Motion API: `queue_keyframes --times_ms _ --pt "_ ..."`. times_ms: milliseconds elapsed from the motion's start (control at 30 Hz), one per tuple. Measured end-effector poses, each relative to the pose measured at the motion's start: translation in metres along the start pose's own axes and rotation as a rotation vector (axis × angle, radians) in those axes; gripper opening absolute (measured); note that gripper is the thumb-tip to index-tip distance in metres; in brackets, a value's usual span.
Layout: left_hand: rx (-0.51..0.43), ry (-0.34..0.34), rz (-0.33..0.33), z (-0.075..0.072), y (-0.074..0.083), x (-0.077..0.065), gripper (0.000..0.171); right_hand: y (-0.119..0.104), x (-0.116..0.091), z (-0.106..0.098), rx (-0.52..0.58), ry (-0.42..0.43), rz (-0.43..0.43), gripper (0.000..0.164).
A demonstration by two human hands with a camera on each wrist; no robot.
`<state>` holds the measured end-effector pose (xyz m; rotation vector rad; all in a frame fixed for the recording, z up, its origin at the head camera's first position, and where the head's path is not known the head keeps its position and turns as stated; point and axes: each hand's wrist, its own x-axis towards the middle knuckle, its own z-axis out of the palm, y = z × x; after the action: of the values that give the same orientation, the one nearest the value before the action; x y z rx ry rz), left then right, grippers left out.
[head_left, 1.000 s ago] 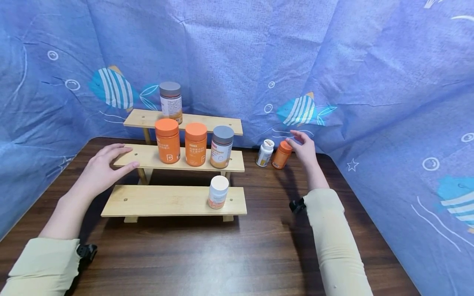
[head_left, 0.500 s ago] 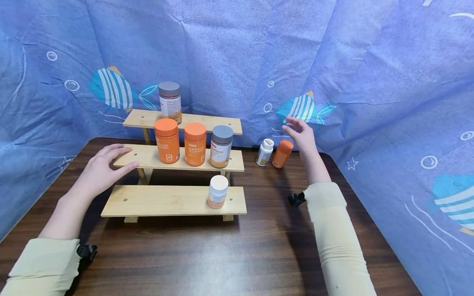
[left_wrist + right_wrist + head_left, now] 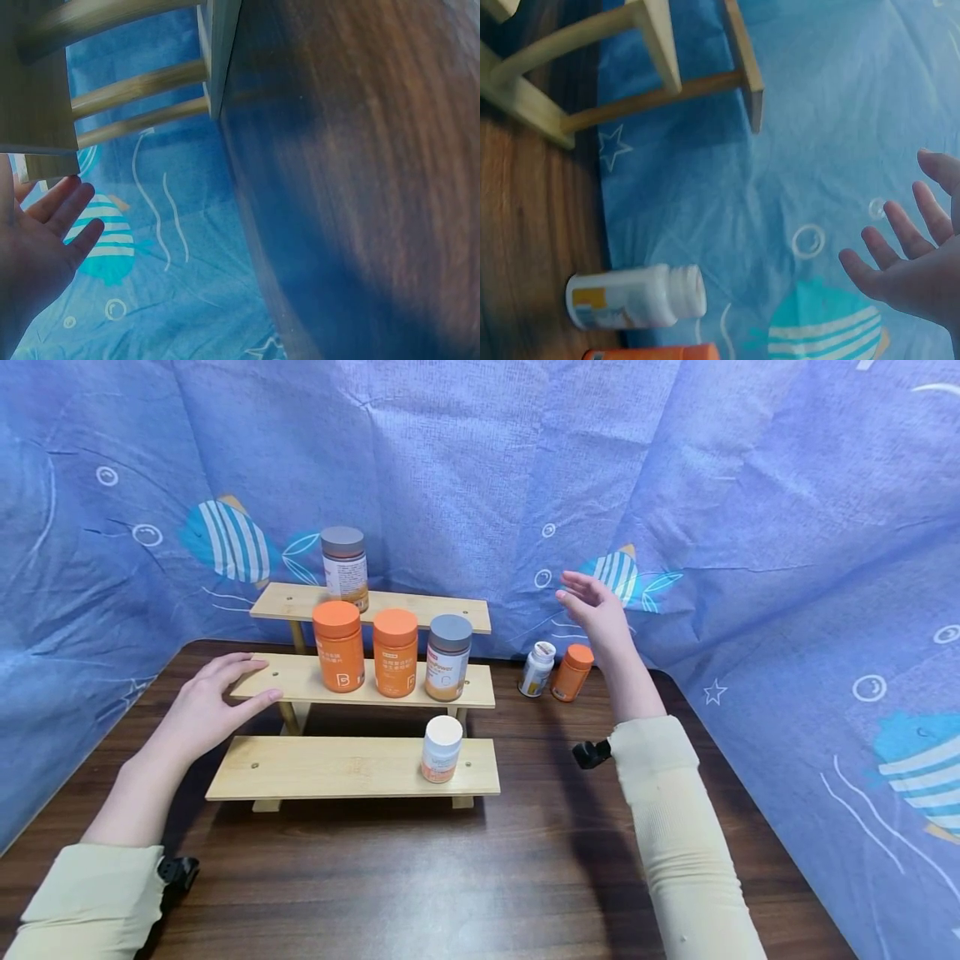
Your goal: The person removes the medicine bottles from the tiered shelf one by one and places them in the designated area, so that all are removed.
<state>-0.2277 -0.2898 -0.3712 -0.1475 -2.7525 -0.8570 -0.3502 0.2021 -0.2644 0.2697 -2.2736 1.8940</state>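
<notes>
The wooden rack (image 3: 337, 766) stands between the hands, the left end of its middle shelf (image 3: 298, 679) touched by the left hand (image 3: 206, 706), thumb and fingers spread apart. The right hand (image 3: 602, 617) hangs raised, fingers loosely parted, near the upright white bottle (image 3: 537, 670) and small orange bottle (image 3: 572, 674).

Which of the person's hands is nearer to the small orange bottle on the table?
Right. The right hand is raised near the small orange bottle, not touching it; the left hand is farther, at the left end of the middle shelf.
</notes>
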Motion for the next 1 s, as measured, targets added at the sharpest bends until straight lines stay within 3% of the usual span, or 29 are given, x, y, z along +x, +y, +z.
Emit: queue_keyframes --times_ms 100,333,1000 --pt "0.000 -0.001 0.001 0.000 0.000 0.000 0.071 -0.010 0.001 0.007 0.064 -0.018 0.004 0.048" --pt "-0.001 0.007 0.009 0.001 -0.001 0.000 0.070 -0.034 0.000 0.027 0.100 -0.066 -0.055 0.047" --pt "0.015 0.014 0.019 0.002 -0.002 0.000 0.071 -0.083 0.002 0.088 0.016 -0.185 -0.180 0.048"
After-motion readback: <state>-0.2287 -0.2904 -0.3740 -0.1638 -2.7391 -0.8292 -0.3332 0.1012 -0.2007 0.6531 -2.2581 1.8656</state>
